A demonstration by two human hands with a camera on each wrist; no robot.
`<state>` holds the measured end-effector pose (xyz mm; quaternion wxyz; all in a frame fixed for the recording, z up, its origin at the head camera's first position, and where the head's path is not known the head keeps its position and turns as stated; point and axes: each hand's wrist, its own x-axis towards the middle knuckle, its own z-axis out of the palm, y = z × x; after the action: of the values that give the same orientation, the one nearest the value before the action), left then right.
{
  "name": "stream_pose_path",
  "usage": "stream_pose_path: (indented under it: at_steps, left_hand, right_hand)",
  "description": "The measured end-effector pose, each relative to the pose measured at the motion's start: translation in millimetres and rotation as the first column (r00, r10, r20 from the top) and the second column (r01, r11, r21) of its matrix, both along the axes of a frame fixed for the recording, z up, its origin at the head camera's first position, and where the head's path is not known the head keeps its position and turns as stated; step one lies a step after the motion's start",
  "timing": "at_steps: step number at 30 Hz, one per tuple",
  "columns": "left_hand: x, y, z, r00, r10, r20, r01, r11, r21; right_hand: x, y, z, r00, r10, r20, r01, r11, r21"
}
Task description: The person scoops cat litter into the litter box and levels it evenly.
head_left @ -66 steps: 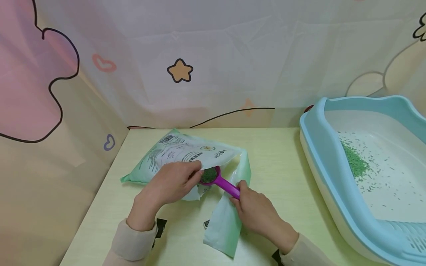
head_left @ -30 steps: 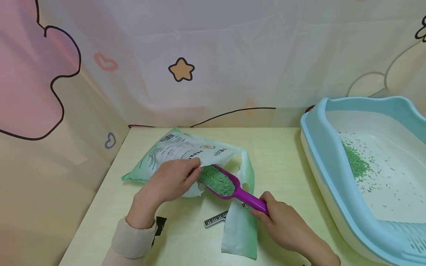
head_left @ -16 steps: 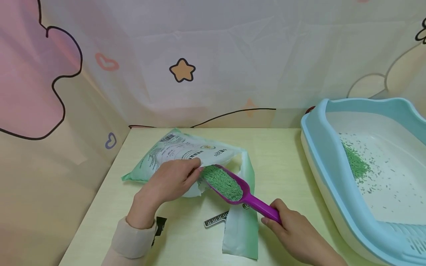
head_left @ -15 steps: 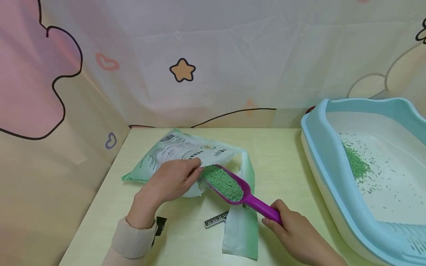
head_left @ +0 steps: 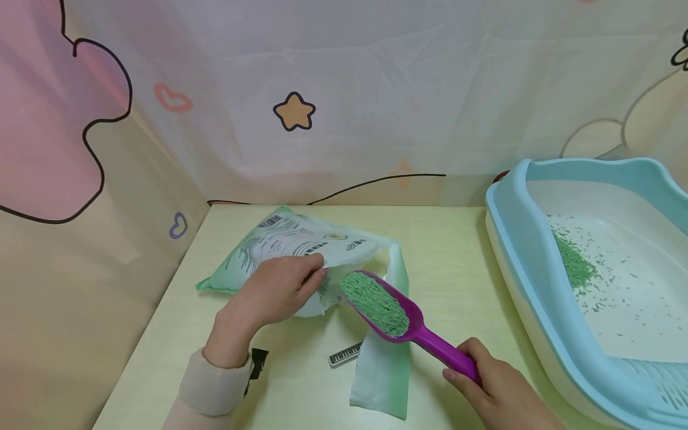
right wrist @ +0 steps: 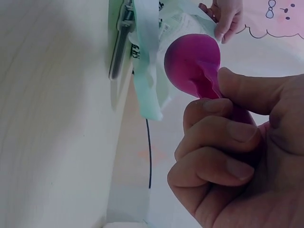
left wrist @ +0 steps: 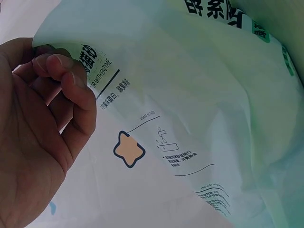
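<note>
My left hand (head_left: 287, 283) pinches the torn upper edge of a green-and-white cat litter bag (head_left: 301, 230), holding its mouth raised. In the left wrist view the thumb and fingers meet at the printed film (left wrist: 156, 95). My right hand (head_left: 497, 382) grips the handle of a purple litter scoop (head_left: 430, 343), fingers curled round it in the right wrist view. Green pellet litter (head_left: 376, 303) heaps the scoop, which is just outside the bag's mouth. A loose strip of bag film (head_left: 378, 376) hangs down below the scoop, still joined to the bag at the right.
On the right stands a blue-rimmed litter box (head_left: 529, 239) with a small pile of green litter (head_left: 575, 263) and scattered pellets inside. A slim grey-and-black tool (head_left: 344, 355) lies on the pale table (head_left: 446, 251), partly under the strip. A printed curtain (head_left: 365, 89) hangs behind.
My right hand has drawn the scoop out of the bag, down and to the right, and its heap of litter has come into full view. The left hand keeps its hold on the bag.
</note>
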<state>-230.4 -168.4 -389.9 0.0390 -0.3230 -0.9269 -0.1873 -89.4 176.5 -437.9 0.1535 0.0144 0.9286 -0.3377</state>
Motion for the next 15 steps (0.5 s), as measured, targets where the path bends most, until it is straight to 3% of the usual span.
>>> stream_pose_path:
  at_steps: [15]
  left_hand:
    - [0.1,0,0.8,1.000,0.002,0.004,-0.002,1.000,0.006]
  right_hand:
    - [8.8,23,1.8,0.999,0.004,-0.051,-0.006,0.999,-0.040]
